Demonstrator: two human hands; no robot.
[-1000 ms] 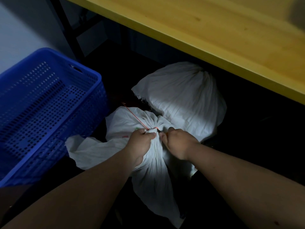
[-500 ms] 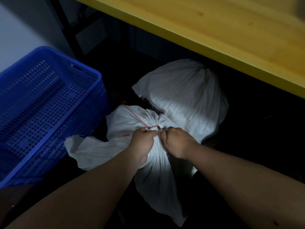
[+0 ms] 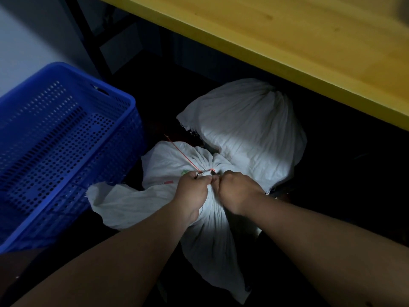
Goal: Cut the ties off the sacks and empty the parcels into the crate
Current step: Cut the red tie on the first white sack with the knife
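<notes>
Two white woven sacks lie on the dark floor. The near sack has its neck gathered and bound by a thin red tie, whose loose end runs up and left. My left hand is closed at the knot, pinching the tie. My right hand is fisted on the bunched neck right beside it, almost touching. A small dark tip pokes out of each fist; what it is cannot be made out. The far sack lies closed under the table edge. The blue perforated crate stands to the left with nothing in it.
A yellow wooden tabletop overhangs the far sack at the upper right. Its dark metal leg stands behind the crate. The near sack's loose cloth spreads toward me between my forearms. The floor around is in deep shadow.
My two fists have drawn slightly closer together at the knot. The sacks and the crate have stayed in place.
</notes>
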